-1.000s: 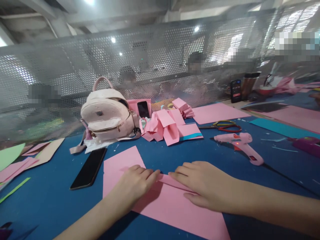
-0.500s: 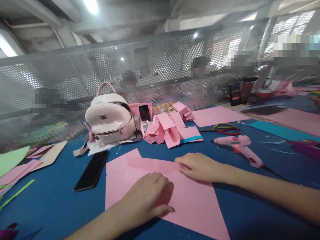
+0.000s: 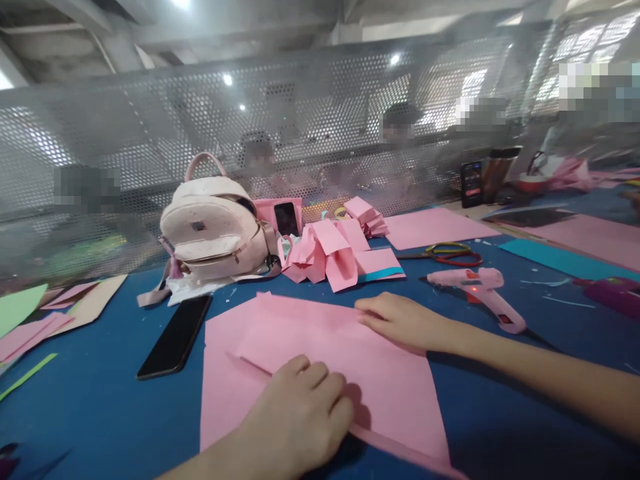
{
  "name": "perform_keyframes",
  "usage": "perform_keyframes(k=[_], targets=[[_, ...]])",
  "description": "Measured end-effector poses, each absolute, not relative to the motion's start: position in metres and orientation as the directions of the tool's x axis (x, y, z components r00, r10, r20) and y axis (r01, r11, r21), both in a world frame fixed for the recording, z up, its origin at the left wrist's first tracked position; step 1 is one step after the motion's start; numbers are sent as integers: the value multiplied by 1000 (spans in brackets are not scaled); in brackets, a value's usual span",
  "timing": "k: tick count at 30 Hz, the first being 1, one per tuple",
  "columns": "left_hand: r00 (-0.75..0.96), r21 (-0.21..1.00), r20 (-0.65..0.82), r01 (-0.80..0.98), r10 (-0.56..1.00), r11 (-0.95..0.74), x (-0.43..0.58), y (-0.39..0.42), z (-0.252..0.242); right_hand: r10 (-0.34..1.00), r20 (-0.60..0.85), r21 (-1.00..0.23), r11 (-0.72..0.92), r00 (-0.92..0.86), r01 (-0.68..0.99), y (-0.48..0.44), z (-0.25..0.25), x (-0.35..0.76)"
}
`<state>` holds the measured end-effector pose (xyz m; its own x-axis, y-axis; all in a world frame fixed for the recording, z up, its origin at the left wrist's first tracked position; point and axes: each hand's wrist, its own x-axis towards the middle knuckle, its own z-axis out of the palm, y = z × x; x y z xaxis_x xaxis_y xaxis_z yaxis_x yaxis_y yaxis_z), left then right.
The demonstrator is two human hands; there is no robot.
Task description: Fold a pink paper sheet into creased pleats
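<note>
A large pink paper sheet lies on the blue table in front of me, partly folded over on itself. My left hand rests on its near part with the fingers curled, pressing the paper down. My right hand holds the sheet's far right edge with the fingers pinched together on the paper. A fold line runs diagonally between the two hands.
A black phone lies left of the sheet. Behind stand a pale pink backpack, folded pink paper pieces, scissors and a pink glue gun. More paper sheets lie left and right. A perforated metal screen closes the back.
The folded flap has been opened out toward the far side. My right hand moved away with the paper's edge; my left hand slid back toward me along the sheet.
</note>
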<state>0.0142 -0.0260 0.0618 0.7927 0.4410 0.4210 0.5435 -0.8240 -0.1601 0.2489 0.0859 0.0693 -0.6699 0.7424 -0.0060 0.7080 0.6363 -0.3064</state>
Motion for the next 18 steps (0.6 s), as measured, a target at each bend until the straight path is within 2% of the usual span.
perform_keyframes(k=[2, 5, 9, 11, 15, 18], targets=[[792, -238, 471, 538, 388, -809, 6, -30, 59, 760, -9, -316, 615, -650, 723, 86, 70, 255], [779, -255, 507, 544, 369, -799, -17, -28, 58, 764, -46, -334, 596, -644, 730, 82, 74, 268], [790, -288, 518, 523, 329, -802, -46, -20, 54, 713, -247, -452, 514, -656, 729, 72, 81, 280], [800, -289, 506, 510, 323, -811, -53, -16, 50, 717, -278, -416, 510, -639, 753, 68, 83, 280], [806, -247, 402, 552, 434, -797, -60, -9, 46, 768, -12, -185, 628, -641, 756, 68, 82, 267], [781, -162, 261, 615, 567, -772, -61, -6, 51, 595, 122, -127, 803, -794, 583, 70, 79, 250]])
